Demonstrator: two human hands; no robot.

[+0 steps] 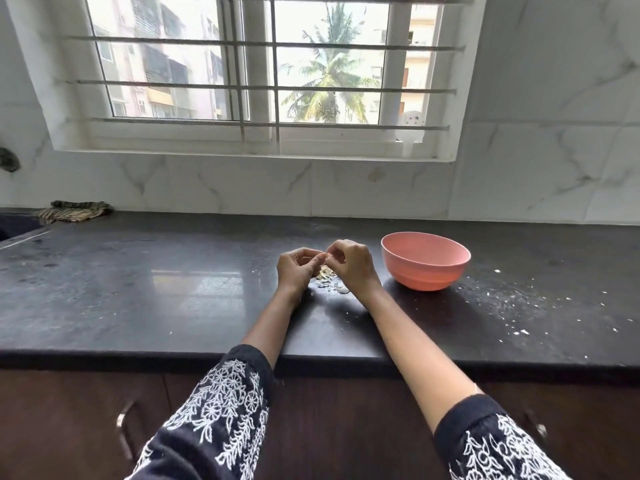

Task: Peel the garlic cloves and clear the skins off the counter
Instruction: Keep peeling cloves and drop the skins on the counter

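Mid-frame, the left hand [298, 268] and right hand [349, 263] pinch something small, likely a garlic clove; hidden. Skins [327, 280] litter the counter [138, 289] beneath, uncleared; peeling seems midway.

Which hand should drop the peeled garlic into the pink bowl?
Probably the right hand. The pink bowl sits just to its right on the counter, while the left hand is farther away, on the other side of the skins.

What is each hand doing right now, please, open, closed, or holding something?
Left hand: fingers curled, pinching something small; too small to identify.
Right hand: fingers curled, pinching at the same small item above the garlic skins.
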